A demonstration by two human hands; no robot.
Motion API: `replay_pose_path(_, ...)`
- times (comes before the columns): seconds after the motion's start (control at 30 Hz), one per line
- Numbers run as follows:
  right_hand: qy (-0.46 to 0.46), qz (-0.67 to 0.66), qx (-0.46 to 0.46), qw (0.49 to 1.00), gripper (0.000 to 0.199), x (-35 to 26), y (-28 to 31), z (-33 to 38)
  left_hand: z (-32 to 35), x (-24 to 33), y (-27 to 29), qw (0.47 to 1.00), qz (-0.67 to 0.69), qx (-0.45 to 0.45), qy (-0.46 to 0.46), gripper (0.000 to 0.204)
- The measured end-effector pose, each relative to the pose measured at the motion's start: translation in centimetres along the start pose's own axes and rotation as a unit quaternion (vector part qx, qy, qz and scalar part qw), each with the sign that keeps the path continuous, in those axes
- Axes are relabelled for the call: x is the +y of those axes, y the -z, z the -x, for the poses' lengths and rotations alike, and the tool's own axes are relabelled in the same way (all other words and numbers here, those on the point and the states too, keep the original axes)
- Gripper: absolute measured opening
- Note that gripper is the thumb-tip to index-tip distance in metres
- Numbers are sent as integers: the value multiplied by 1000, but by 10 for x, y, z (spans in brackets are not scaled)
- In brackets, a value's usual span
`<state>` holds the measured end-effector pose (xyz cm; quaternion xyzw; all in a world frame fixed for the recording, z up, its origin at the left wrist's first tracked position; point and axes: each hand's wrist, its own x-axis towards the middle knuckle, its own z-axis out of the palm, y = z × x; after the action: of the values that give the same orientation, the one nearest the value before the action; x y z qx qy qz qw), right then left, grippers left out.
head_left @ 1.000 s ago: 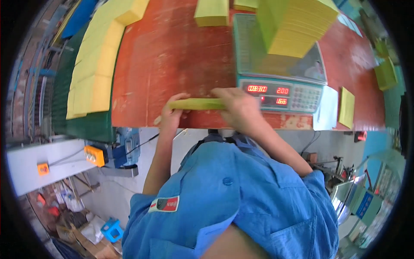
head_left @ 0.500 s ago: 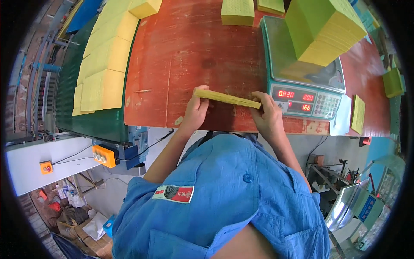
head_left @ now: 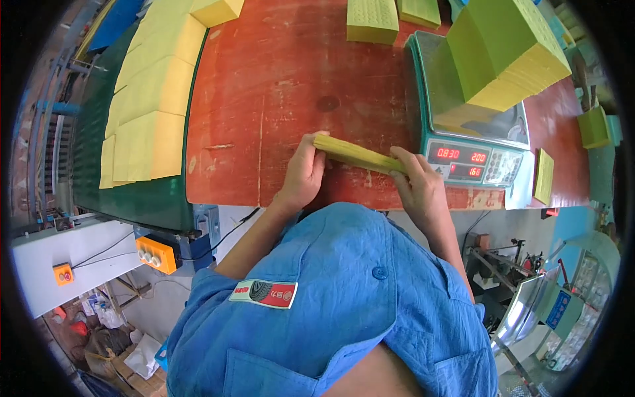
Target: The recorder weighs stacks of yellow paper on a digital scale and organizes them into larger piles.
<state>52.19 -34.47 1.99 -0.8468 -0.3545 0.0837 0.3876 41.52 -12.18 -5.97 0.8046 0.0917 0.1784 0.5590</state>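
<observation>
Between my two hands is a thin stack of yellow paper [head_left: 358,154], held above the near edge of the red table. My left hand [head_left: 304,175] pinches its left end, fingers behind and thumb in front. At the other end my right hand [head_left: 422,188] grips the lower right corner. The stack slopes down to the right, its narrow edge toward me. Just past my right hand stands a digital scale [head_left: 477,161] with lit red digits. A tall block of yellow paper [head_left: 506,49] rests on its metal pan.
Yellow paper stacks [head_left: 149,126] line a green conveyor belt [head_left: 142,195] on the left. More paper blocks [head_left: 372,23] lie at the back of the red table [head_left: 284,86]. A thin paper bundle [head_left: 544,175] is right of the scale. An orange switch box [head_left: 157,254] hangs below the belt.
Both hands and the thin paper stack have shifted slightly right in view. The stack slopes more steeply and turns to show a wider edge. The grip stays on both ends.
</observation>
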Motion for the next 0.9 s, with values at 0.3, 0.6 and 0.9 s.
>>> replay_pose_path(0.3,125,115,-1,985,19,-5,5,-10,1,-28,0,985,-139,49,-85,20)
replay_pose_path(0.6,106,30,-35,993,17,-9,30,-31,-20,64,18,985,-152,57,-60,14)
replay_pose_path(0.9,72,-215,117,967,27,-23,184,-81,-97,203,-54,960,267,-85,6,35)
